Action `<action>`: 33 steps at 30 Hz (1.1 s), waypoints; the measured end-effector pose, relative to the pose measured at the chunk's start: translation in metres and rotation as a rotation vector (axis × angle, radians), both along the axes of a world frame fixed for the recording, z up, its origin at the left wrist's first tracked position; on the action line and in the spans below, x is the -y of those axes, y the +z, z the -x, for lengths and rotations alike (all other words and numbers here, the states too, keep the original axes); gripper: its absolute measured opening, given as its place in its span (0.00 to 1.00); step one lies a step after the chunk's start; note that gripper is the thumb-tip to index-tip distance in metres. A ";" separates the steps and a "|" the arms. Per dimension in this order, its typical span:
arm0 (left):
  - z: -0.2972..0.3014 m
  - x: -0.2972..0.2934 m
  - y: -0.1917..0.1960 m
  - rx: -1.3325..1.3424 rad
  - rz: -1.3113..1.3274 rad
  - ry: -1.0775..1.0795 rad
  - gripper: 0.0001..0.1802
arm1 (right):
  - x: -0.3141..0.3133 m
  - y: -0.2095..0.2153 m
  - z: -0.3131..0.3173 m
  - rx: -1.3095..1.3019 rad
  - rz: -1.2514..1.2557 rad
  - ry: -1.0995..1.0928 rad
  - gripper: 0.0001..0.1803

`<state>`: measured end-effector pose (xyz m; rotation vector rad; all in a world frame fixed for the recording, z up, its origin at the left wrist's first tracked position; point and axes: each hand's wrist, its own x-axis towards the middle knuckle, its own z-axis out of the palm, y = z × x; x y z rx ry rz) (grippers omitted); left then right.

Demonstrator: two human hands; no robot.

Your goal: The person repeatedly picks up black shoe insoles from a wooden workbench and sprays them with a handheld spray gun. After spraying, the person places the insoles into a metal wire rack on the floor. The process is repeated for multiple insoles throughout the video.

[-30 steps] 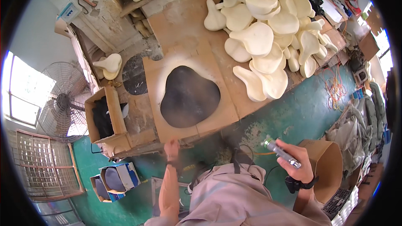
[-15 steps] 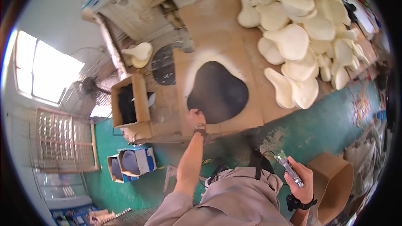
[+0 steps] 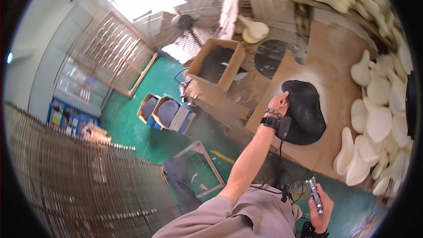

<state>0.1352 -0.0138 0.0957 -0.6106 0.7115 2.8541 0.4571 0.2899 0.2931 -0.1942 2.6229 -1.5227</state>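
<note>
On the table lies a black, rounded triangular sheet of soft material (image 3: 304, 110). My left hand (image 3: 279, 104) pinches its left edge, and the sheet bulges and curves there. Under it, a sheet of cardboard (image 3: 282, 77) carries a pale powdery outline around the black shape. Low at my right side, off the table, my right hand (image 3: 324, 208) is wrapped around a slim silver tool with a green end (image 3: 315, 197), which looks like a spray gun.
Cream saddle-shaped foam pads (image 3: 379, 114) pile up on the right. An open carton (image 3: 205, 79) of black sheets sits on the table's left end. Small boxes (image 3: 183, 117) and a metal frame (image 3: 216, 167) stand on the green floor. A slatted rack (image 3: 88, 167) occupies the lower left.
The view has swung to the left. The black sheet lay flat with my left hand at its lower left edge; now that edge is gripped and the sheet is bent up.
</note>
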 end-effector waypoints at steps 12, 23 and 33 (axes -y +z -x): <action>-0.277 0.194 0.017 -0.236 0.053 0.448 0.05 | 0.021 -0.005 0.056 -0.026 -0.012 0.583 0.32; -0.562 0.131 -0.114 0.283 -0.188 1.251 0.11 | 0.090 0.002 0.060 0.042 -0.148 0.943 0.30; -0.725 0.049 -0.218 0.502 -0.418 1.934 0.16 | 0.236 -0.009 -0.002 0.132 -0.409 1.321 0.30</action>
